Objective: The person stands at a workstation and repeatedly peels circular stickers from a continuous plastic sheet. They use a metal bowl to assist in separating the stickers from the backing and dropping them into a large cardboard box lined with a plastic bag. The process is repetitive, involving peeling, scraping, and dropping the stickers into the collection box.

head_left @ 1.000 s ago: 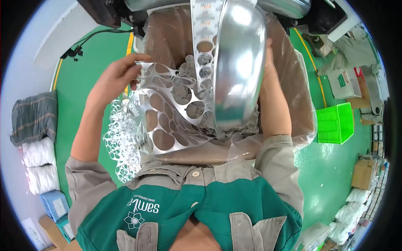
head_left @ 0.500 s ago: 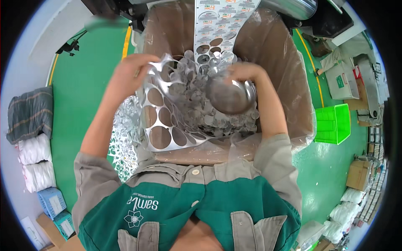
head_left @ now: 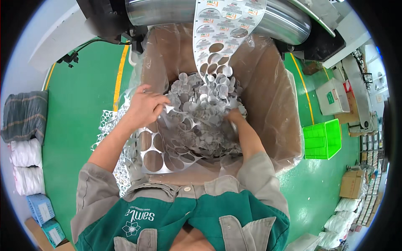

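My left hand (head_left: 144,108) is closed on the upper edge of a silvery foil sheet (head_left: 154,159) punched full of round holes. The sheet hangs over the near left wall of a box with clear plastic lining (head_left: 272,125). Inside the box lies a heap of small round foil discs (head_left: 205,94). My right hand (head_left: 235,116) reaches down into the right side of the heap. Motion blurs its fingers, and a greyish smear beside it hides whether it grips anything. A printed foil web (head_left: 228,25) comes down to the heap, its lower end punched with holes.
A shiny metal roller (head_left: 284,23) crosses above the box's far side. More punched foil scrap (head_left: 121,163) lies left of the box. A bright green crate (head_left: 321,140) stands on the green floor (head_left: 79,125) at the right. White bundles (head_left: 27,180) sit at the far left.
The metal bowl by my right hand no longer shows clearly. My right hand has moved down into the discs and nearer to me. My left hand has lowered with the sheet's edge. The view has shifted.
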{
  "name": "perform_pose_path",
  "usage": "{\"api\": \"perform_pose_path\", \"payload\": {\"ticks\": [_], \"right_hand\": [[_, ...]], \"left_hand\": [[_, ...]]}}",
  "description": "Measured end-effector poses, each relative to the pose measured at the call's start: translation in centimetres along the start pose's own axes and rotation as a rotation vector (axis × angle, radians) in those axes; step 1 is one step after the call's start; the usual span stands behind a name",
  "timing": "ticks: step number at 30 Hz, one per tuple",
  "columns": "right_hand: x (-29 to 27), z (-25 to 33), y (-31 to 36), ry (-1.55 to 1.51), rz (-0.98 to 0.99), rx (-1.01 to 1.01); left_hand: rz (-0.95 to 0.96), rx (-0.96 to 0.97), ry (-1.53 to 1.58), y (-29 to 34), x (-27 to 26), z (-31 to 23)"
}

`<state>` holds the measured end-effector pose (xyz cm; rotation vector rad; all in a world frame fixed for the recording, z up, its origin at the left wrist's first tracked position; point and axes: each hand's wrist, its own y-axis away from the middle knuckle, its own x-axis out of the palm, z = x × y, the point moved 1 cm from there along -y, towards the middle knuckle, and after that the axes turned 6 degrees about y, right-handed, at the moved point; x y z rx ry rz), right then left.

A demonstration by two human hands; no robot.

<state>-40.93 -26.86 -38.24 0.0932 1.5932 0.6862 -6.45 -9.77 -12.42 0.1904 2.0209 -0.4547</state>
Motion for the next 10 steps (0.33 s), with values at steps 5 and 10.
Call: {"api": "perform_pose_path", "payload": {"ticks": [5, 10], "right_hand": [[-9.3, 3.5, 3.4, 0.147, 0.325, -0.196], [-24.0, 5.1, 9.1, -0.894, -0.102, -0.397]], "left_hand": [[-0.003, -0.03, -0.014, 0.4, 0.3, 0.9], [0.096, -0.52, 0.614, -0.2, -2.5, 0.7]]}}
